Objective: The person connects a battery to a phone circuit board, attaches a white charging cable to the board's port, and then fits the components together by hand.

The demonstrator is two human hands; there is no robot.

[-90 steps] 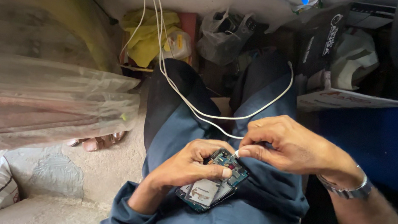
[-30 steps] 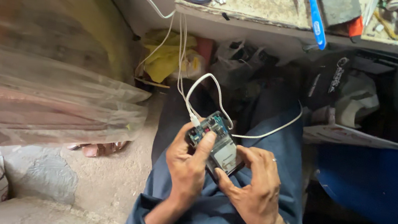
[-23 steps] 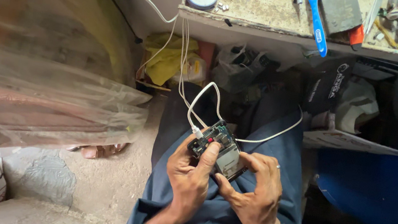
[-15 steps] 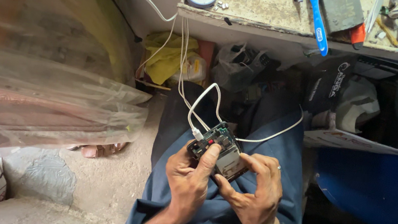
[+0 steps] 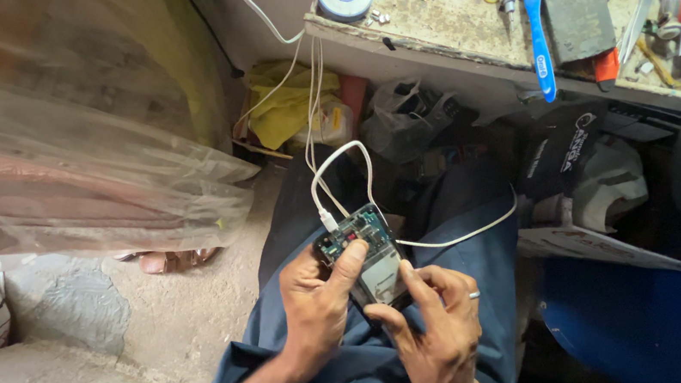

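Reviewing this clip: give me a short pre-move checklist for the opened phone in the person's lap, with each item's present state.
1. Opened phone supported by both hands: ok. The left hand grips its near left side with the thumb on the board, and the right hand holds the lower right edge.
2. White cable plugged in at the phone's far left corner: ok, though how firmly it sits cannot be told.
3. Cable slack: ok, it loops loosely above the phone.
4. Circuit board exposed and facing up: ok.
5. Tools within view on the workbench: ok, but which one is needed cannot be told.
6. Loose screws or parts on the lap: cannot tell.
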